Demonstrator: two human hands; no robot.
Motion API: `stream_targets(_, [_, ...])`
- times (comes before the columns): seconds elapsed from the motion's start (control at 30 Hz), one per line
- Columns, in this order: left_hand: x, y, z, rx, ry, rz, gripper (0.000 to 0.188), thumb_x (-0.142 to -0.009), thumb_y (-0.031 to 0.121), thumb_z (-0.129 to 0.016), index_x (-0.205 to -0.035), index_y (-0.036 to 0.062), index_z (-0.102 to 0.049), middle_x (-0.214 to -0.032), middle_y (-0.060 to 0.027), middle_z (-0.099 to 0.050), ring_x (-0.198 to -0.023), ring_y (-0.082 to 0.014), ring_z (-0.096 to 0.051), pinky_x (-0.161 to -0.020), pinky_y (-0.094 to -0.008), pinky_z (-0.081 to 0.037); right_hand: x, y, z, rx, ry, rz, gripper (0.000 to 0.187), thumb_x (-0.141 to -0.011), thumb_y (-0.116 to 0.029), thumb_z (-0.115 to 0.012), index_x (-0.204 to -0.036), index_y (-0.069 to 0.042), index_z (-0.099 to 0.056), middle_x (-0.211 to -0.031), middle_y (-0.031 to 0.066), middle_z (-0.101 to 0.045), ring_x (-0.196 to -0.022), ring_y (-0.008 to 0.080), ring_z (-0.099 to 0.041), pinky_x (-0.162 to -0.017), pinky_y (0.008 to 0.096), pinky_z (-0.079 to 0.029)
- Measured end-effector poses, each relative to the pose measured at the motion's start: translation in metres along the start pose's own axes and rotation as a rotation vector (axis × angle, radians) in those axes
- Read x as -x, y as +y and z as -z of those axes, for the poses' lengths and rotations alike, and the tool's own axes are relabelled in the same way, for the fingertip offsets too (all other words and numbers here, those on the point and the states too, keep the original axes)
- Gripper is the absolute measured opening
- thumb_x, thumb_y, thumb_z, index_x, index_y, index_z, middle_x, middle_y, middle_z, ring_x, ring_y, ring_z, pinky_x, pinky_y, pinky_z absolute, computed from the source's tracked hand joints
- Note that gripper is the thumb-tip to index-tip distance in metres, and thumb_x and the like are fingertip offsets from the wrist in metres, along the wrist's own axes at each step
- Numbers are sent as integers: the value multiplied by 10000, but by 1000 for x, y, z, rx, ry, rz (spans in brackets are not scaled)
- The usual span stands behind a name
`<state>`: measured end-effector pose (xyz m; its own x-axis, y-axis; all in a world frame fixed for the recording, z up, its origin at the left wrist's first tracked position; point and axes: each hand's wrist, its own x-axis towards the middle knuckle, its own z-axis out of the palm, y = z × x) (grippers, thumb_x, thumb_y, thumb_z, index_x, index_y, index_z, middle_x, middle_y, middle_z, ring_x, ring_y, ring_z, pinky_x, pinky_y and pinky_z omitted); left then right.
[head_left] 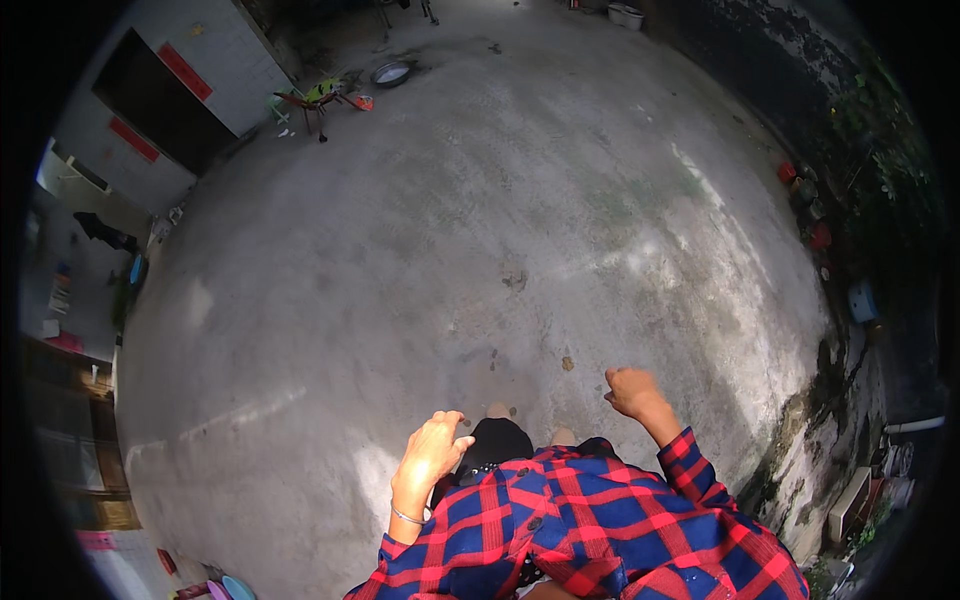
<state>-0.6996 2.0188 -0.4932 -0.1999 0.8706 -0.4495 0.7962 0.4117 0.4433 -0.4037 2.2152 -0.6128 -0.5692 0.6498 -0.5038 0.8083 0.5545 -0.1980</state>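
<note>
Grey, stained concrete floor [420, 230] spreads below and ahead of the person, between a pale building wall [235, 60] on the left and a dark, weathered wall [745, 70] on the right. Over its near part is the bare left hand [435, 445], fingers extended and thumb apart, with a thin silver bracelet [407, 518] at the wrist. Well apart from it, the right hand [632, 390] looks curled; blur makes it impossible to tell whether it is fully closed. Just beside the right hand, in view, lies a small brown spot [567, 364] on the concrete. Between the forearms show a red-and-blue plaid shirt [590, 510] and dark trousers [502, 440]. Farther off, near the doorway, stand a reddish-brown seat draped in yellow-green [322, 92] and a round metal basin [391, 73].
</note>
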Motion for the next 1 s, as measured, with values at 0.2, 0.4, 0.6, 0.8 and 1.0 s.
stream_targets(0.2, [-126, -61, 54, 1, -2, 97, 393, -839, 237, -653, -1146, 1, -585, -1134, -224, -599, -1069, -393, -570, -895, -440, -466, -166, -16, 43, -51, -20, 129, 316, -800, -295, -693, -937, -23, -610, -895, 208, -668, -894, 394, -639, -747, 469, -517])
stream_targets(0.4, [-268, -107, 176, 43, 170, -30, 363, -818, 222, -672, -1073, -20, -582, -1055, -223, -605, -1027, -395, -577, -838, -460, -480, -289, -49, 147, -51, -128, 72, 330, -808, -297, -693, -991, -30, -629, -942, 209, -673, -923, 396, -630, -771, 464, -506])
stream_targets(0.6, [-404, -125, 273, -44, 34, 21, 408, -839, 232, -665, -1175, 17, -576, -1161, -193, -597, -1090, -373, -560, -885, -421, -470, -412, -57, 219, -127, -3, 31, 304, -800, -276, -695, -934, -15, -613, -934, 228, -663, -923, 409, -628, -758, 481, -513])
stream_targets(0.8, [-555, -149, 334, -10, -33, 62, 420, -838, 236, -670, -1182, 16, -571, -1153, -196, -598, -1067, -376, -569, -872, -429, -473, -567, -37, 278, -78, -194, 66, 341, -786, -299, -706, -981, -30, -631, -962, 219, -670, -937, 391, -639, -778, 472, -524])
stream_targets(1.0, [-691, -158, 437, 7, 29, 160, 411, -844, 237, -662, -1176, 10, -577, -1182, -203, -591, -1062, -379, -571, -881, -428, -470, -760, -27, 393, 65, -157, 96, 356, -778, -295, -710, -984, -18, -622, -977, 207, -676, -946, 376, -648, -786, 471, -528])
